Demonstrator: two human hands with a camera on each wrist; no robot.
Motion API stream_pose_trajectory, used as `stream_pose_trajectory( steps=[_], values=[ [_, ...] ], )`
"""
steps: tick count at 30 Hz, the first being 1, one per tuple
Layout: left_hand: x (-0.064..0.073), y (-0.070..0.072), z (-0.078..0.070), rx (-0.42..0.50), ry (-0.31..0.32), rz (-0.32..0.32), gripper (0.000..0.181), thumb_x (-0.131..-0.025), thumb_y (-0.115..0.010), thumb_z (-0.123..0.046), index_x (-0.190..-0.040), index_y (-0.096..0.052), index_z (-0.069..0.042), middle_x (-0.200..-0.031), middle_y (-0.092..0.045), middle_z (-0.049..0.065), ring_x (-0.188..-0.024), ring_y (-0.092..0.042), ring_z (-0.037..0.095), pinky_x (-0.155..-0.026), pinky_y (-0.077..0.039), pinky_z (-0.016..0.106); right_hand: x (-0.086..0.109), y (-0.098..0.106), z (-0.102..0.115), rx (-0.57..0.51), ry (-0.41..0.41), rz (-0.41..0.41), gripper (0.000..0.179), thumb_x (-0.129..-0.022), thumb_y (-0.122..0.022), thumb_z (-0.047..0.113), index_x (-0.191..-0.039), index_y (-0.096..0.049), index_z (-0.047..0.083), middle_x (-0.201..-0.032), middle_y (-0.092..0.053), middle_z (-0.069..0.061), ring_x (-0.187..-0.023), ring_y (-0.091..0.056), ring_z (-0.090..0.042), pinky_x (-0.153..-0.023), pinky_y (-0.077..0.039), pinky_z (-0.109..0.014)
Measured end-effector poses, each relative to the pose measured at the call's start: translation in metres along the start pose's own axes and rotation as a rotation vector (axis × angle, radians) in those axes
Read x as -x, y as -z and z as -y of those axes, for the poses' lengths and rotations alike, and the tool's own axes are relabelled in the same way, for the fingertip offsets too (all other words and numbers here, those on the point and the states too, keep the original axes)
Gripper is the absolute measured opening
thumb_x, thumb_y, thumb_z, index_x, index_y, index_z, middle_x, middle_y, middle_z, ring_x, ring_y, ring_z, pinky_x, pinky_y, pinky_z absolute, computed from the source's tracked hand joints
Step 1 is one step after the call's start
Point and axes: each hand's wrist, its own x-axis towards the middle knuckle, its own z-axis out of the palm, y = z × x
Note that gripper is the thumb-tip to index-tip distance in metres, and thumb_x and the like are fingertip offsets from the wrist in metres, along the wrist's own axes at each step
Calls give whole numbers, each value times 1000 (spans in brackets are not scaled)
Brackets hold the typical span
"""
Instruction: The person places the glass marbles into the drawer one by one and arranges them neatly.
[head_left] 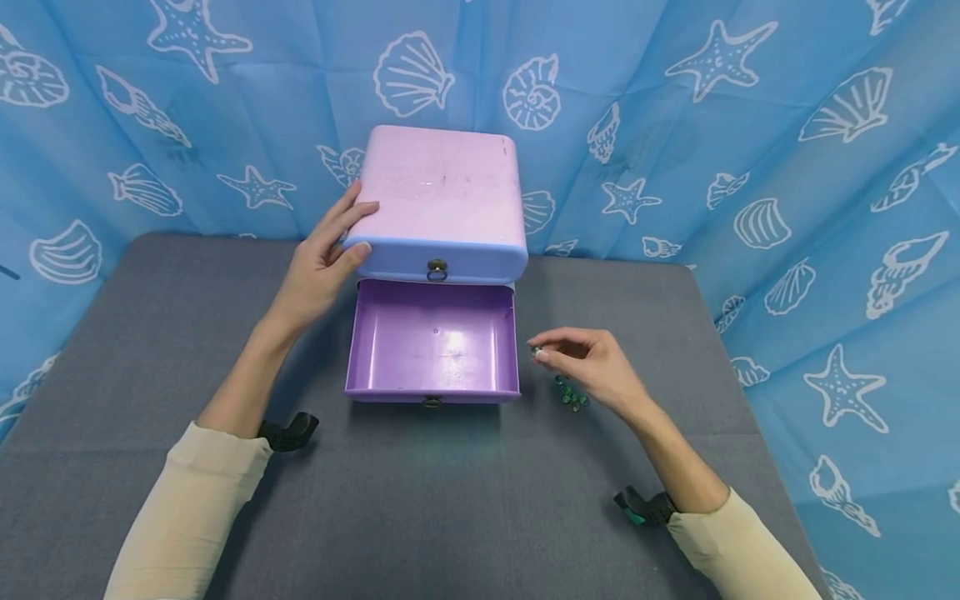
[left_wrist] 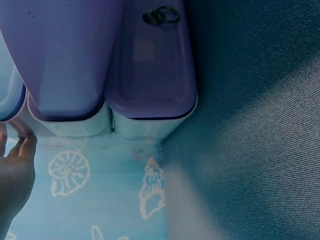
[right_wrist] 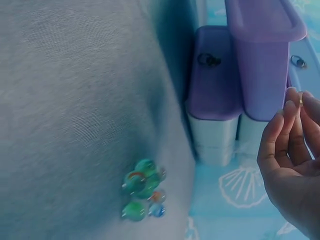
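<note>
A small drawer cabinet (head_left: 446, 183) with a pink top stands at the back of the table. Its blue top drawer (head_left: 390, 260) is closed. Below that, a purple drawer (head_left: 390, 397) is pulled out, its bare bottom showing. My left hand (head_left: 315, 267) rests against the cabinet's upper left side, fingers spread and thumb near the blue front. Just right of the pulled-out drawer, my right hand (head_left: 592, 367) pinches a small marble (head_left: 536, 351) between thumb and fingertips. Beneath that hand several glass marbles (right_wrist: 135, 183), mostly green, lie grouped on the table.
A lower purple drawer (right_wrist: 212, 90) is closed under the pulled-out one. Both drawers have dark ring pulls. The grey cloth-covered table (head_left: 420, 517) meets a blue curtain (head_left: 585, 50) with white shell prints behind the cabinet and on the right.
</note>
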Motion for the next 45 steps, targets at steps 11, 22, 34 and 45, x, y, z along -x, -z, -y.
stream_pose_trajectory(
  steps=[11, 22, 34, 45],
  values=[
    [0, 1, -1, -14, -6, -4, 45, -99, -57, -2, -144, -53, -8, -163, -25, -5, -149, -20, 14, -111, -34, 21, -16, -11, 16, -23, 63, 27, 21, -94, -69, 10, -112, -73, 1, -105, -72, -14, -92, -69, -28, -78, -58, -31],
    [-1, 0, -5, 5, 11, -1, 45, -99, -59, -5, -144, -53, -9, -163, -24, -3, -150, -19, 14, -114, -32, 24, -33, -26, 34, -110, 109, 51, 20, -94, -69, 7, -112, -72, 0, -105, -72, -16, -90, -68, -27, -79, -57, -34],
    [1, 0, -4, 15, 4, -5, 45, -99, -56, 0, -143, -53, -6, -163, -24, -3, -150, -20, 15, -112, -33, 22, -50, -41, 44, -110, 140, 98, 23, -95, -68, 9, -114, -71, -2, -102, -71, -17, -92, -64, -44, -74, -57, -36],
    [0, 0, -4, 4, 5, -11, 45, -99, -57, -1, -143, -53, -7, -162, -26, -5, -149, -22, 14, -112, -34, 24, -65, -58, 49, -123, 94, 84, 23, -93, -70, 7, -113, -71, -5, -94, -73, -13, -83, -66, -39, -71, -58, -40]
  ],
)
